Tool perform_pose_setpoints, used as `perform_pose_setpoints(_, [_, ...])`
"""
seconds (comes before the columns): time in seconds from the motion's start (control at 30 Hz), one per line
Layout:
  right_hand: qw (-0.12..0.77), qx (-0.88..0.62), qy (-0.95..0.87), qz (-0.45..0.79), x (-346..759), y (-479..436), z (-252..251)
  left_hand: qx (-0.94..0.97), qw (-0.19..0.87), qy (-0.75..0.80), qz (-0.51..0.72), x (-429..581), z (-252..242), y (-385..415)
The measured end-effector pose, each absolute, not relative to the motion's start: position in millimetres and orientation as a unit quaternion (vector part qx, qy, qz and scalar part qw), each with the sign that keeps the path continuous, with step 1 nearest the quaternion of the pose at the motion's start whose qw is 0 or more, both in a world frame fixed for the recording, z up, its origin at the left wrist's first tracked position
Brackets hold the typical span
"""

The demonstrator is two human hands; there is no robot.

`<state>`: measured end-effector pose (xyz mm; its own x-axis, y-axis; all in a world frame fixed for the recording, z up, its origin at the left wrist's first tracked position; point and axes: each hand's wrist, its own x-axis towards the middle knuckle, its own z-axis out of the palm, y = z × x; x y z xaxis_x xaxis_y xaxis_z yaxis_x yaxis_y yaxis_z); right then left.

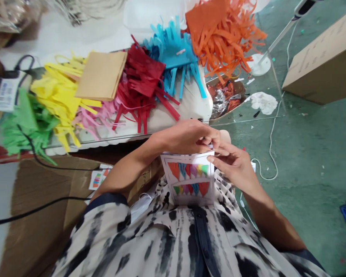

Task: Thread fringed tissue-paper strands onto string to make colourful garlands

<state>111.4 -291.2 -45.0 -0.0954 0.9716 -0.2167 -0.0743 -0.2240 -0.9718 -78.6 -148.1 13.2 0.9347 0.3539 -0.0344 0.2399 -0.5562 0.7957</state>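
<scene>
A white printed card with two rows of colourful tassels pictured on it stands tilted in front of my body, above my lap. My right hand pinches its upper right corner, thumb on the front face and fingers behind. My left hand reaches across along the card's top edge, its fingers bent and closed at that same corner, close to the right fingers. What the left fingertips hold, if anything, is hidden. Nearest on the table edge lies a bundle of dark red fringed paper.
Along the white table lie green, yellow, pink, blue and orange fringed bundles, plus folded brown paper. A carton and white cable are on the right floor.
</scene>
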Motion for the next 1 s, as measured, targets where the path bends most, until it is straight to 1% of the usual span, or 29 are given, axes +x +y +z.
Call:
perform_pose_setpoints(0.13, [0.437, -0.535, -0.422, 0.587, 112, -293, -49, 0.874, 0.445, 0.171, 0.09, -78, 14, -149])
perform_pose_setpoints(0.23, [0.442, -0.535, -0.414, 0.589, 111, -293, -47, 0.881, 0.427, 0.18, 0.093, -79, 12, -150])
perform_pose_setpoints(0.3, [0.449, -0.529, -0.415, 0.589, 110, -292, -44, 0.876, 0.437, 0.181, 0.095, -79, 10, -151])
perform_pose_setpoints(0.5, [0.436, -0.537, -0.456, 0.559, 109, -293, -38, 0.8, 0.568, 0.158, 0.112, -86, 7, -149])
perform_pose_setpoints(0.6, [0.432, -0.549, -0.473, 0.537, 110, -295, -35, 0.776, 0.608, 0.133, 0.1, -94, 8, -145])
perform_pose_setpoints(0.67, [0.43, -0.551, -0.473, 0.537, 112, -295, -33, 0.787, 0.595, 0.131, 0.099, -101, 11, -146])
perform_pose_setpoints(0.73, [0.425, -0.558, -0.468, 0.537, 113, -296, -32, 0.811, 0.556, 0.146, 0.107, -108, 14, -151])
perform_pose_setpoints(0.83, [0.418, -0.576, -0.472, 0.52, 115, -297, -28, 0.828, 0.509, 0.203, 0.12, -118, 17, -168])
perform_pose_setpoints(0.93, [0.409, -0.586, -0.497, 0.492, 115, -300, -25, 0.82, 0.489, 0.261, 0.141, -125, 18, -186])
perform_pose_setpoints(1.0, [0.402, -0.589, -0.519, 0.472, 114, -302, -23, 0.822, 0.477, 0.267, 0.159, -128, 17, -194])
